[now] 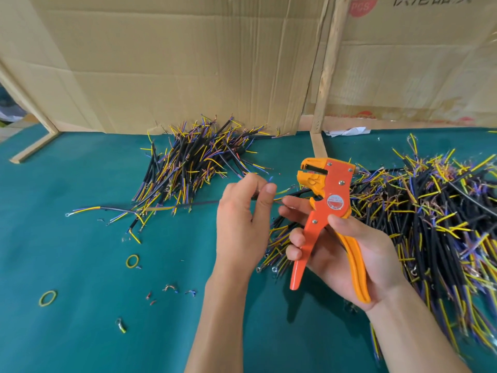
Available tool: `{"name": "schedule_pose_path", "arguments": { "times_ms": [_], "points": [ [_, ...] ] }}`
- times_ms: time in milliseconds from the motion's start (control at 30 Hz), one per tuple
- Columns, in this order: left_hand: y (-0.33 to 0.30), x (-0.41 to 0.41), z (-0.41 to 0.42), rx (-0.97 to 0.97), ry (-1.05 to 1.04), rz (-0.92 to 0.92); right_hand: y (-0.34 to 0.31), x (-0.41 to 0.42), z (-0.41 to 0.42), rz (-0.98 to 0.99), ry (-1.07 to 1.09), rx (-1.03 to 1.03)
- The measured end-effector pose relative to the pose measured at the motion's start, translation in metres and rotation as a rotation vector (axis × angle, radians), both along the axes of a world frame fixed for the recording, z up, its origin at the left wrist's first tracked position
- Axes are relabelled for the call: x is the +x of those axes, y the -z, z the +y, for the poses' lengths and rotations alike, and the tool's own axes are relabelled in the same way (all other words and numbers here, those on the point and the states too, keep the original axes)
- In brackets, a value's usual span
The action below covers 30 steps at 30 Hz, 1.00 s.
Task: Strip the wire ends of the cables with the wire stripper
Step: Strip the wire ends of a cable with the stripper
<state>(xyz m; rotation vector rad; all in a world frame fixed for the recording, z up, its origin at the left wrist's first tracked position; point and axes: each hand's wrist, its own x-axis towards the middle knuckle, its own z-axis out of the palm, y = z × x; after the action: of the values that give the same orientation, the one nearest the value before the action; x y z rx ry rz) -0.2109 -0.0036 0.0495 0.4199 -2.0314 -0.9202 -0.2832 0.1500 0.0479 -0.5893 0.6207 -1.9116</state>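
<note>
The left hand [242, 211] pinches a thin black-sheathed cable with yellow and blue inner wires [285, 192] between thumb and forefinger, its fingers [269, 189] curled round the sheath. The cable's long axis runs roughly left to right, and its loose wire ends point right, toward the tool. The right hand [349, 254] grips the orange and yellow plastic-handled wire stripper [328, 211], fingers wrapped round both handles; the handles stand apart, so the jaws look open. The stripper's head sits up and to the right of the wire ends, just beside them but not yet around them. The left hand is the nearer to the cable tips, so the coming move seems to turn on feeding those tips rightward and a little upward into the jaw slot. A heap of similar cables [193, 162] lies on the green cloth-covered desk [80, 265] behind, and a larger heap [430, 211] lies to the right
</note>
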Motion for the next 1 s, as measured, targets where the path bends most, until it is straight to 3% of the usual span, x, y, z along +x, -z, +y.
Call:
{"name": "schedule_pose_path", "arguments": {
  "times_ms": [367,600,867,933,1000],
  "points": [
    [0.002,0.0,-0.005,0.198,0.056,-0.049,-0.002,0.0,-0.002,-0.001,0.21,0.17],
    [0.005,-0.002,-0.005,0.225,-0.035,0.001,-0.004,0.0,-0.002,-0.015,0.18,0.205],
    [0.004,0.001,-0.009,0.388,-0.078,0.078,0.0,0.006,-0.01,0.086,0.071,0.293],
    [0.001,-0.001,-0.008,0.555,0.04,0.185,0.001,0.01,-0.013,0.082,0.122,0.322],
    [-0.005,-0.001,-0.009,0.916,0.224,0.424,0.001,0.012,-0.014,0.098,0.134,0.335]
  ]
}}
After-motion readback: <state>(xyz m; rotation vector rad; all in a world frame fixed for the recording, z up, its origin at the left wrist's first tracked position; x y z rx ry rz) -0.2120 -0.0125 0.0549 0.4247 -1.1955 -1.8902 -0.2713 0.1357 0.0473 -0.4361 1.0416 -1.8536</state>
